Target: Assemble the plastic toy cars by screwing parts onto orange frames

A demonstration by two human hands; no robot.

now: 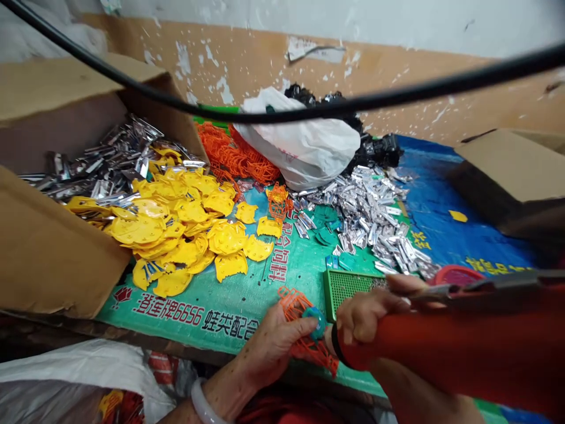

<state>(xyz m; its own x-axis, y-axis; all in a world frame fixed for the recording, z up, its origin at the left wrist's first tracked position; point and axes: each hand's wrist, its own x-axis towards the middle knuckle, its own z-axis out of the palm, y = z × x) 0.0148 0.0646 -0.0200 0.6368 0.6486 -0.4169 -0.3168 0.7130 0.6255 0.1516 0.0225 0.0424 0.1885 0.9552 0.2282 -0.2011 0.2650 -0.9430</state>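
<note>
My left hand (276, 347) grips an orange plastic lattice piece (300, 309) low in the view, with a round teal part (316, 323) on the lattice beside my fingers. My right hand (364, 315) is closed around a long red-handled tool (441, 335), which has a dark metal strip along its top. A green perforated plate (346, 288) lies just beyond my right hand. Heaps of yellow plastic pieces (176, 229) and silver foil-like strips (366, 218) spread across the green woven sheet (282, 294) farther ahead.
A cardboard box (57, 247) stands at left, and another (507, 171) at right. A white plastic bag (300, 141), black bags (375, 150) and orange lattice (233, 156) pile against the wall. A black cable (273, 112) crosses high in view. A blue tarp (441, 200) lies right.
</note>
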